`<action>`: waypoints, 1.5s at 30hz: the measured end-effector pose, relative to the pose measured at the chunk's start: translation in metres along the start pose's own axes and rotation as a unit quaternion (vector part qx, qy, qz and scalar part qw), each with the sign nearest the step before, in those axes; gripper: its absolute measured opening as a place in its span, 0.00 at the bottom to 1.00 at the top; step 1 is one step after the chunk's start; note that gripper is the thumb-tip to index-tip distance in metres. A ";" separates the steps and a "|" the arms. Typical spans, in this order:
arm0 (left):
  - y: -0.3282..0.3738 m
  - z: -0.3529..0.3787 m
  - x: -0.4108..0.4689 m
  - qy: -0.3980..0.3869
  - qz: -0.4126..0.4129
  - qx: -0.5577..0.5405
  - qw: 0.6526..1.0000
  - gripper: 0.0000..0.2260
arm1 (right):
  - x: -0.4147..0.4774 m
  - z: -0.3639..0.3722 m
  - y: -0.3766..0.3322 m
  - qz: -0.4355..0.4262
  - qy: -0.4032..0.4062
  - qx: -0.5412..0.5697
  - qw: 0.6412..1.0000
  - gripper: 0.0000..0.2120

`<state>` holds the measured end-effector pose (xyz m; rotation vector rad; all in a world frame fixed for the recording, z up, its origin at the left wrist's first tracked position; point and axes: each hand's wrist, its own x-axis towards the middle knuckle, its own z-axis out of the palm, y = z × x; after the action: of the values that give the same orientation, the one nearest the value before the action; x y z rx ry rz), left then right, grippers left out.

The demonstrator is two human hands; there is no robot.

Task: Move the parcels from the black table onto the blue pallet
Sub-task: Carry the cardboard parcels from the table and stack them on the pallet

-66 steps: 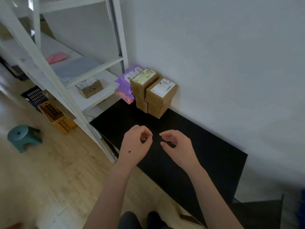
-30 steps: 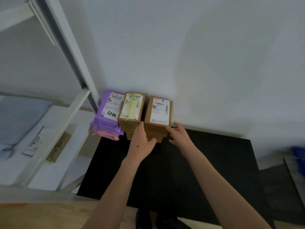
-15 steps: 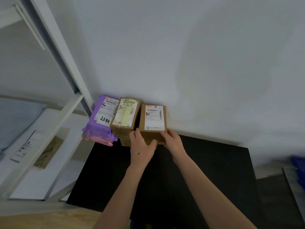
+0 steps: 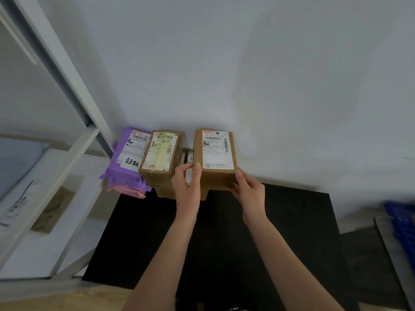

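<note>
A brown cardboard parcel (image 4: 214,158) with a white label is raised above the stack at the back of the black table (image 4: 280,232). My left hand (image 4: 187,184) grips its left side and my right hand (image 4: 247,190) grips its right front corner. Beside it stands a second brown parcel (image 4: 159,156) with a yellow-taped label, on top of another box. A purple parcel (image 4: 129,162) lies to the left over a pink one (image 4: 130,191). A further labelled parcel (image 4: 189,157) shows in the gap underneath. A piece of the blue pallet (image 4: 402,223) shows at the right edge.
A white wall rises directly behind the parcels. A white shelf frame (image 4: 67,75) stands on the left, its shelf holding a flat brown packet (image 4: 52,207) and a grey bag (image 4: 15,160). Wooden floor shows at the bottom left.
Both hands reached from mid-table to the right-hand brown parcel and took hold of it. It now sits higher and to the right, apart from its neighbour, uncovering a parcel below.
</note>
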<state>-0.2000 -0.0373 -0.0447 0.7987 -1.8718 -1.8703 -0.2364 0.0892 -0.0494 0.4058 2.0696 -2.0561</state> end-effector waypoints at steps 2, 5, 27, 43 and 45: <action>0.001 -0.001 0.001 -0.032 -0.024 -0.042 0.998 0.06 | -0.003 -0.003 -0.001 -0.009 0.001 0.012 1.000 0.09; -0.001 -0.001 -0.001 -0.067 -0.049 -0.077 0.994 0.04 | -0.010 -0.008 -0.002 -0.031 -0.003 0.027 0.999 0.11; 0.037 -0.018 -0.006 -0.272 -0.067 -0.088 0.956 0.22 | -0.058 -0.079 -0.028 -0.077 -0.124 0.119 0.982 0.23; 0.037 0.029 -0.072 -0.469 -0.056 0.000 0.881 0.32 | -0.138 -0.159 -0.005 -0.097 0.069 0.078 0.990 0.21; 0.040 0.037 -0.080 -0.480 -0.057 0.000 0.876 0.32 | -0.144 -0.170 -0.004 -0.101 0.074 0.090 0.988 0.20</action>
<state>-0.1666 0.0401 0.0033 -0.1162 -2.3616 -2.6206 -0.0924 0.2507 0.0042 0.4026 2.0919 -2.4112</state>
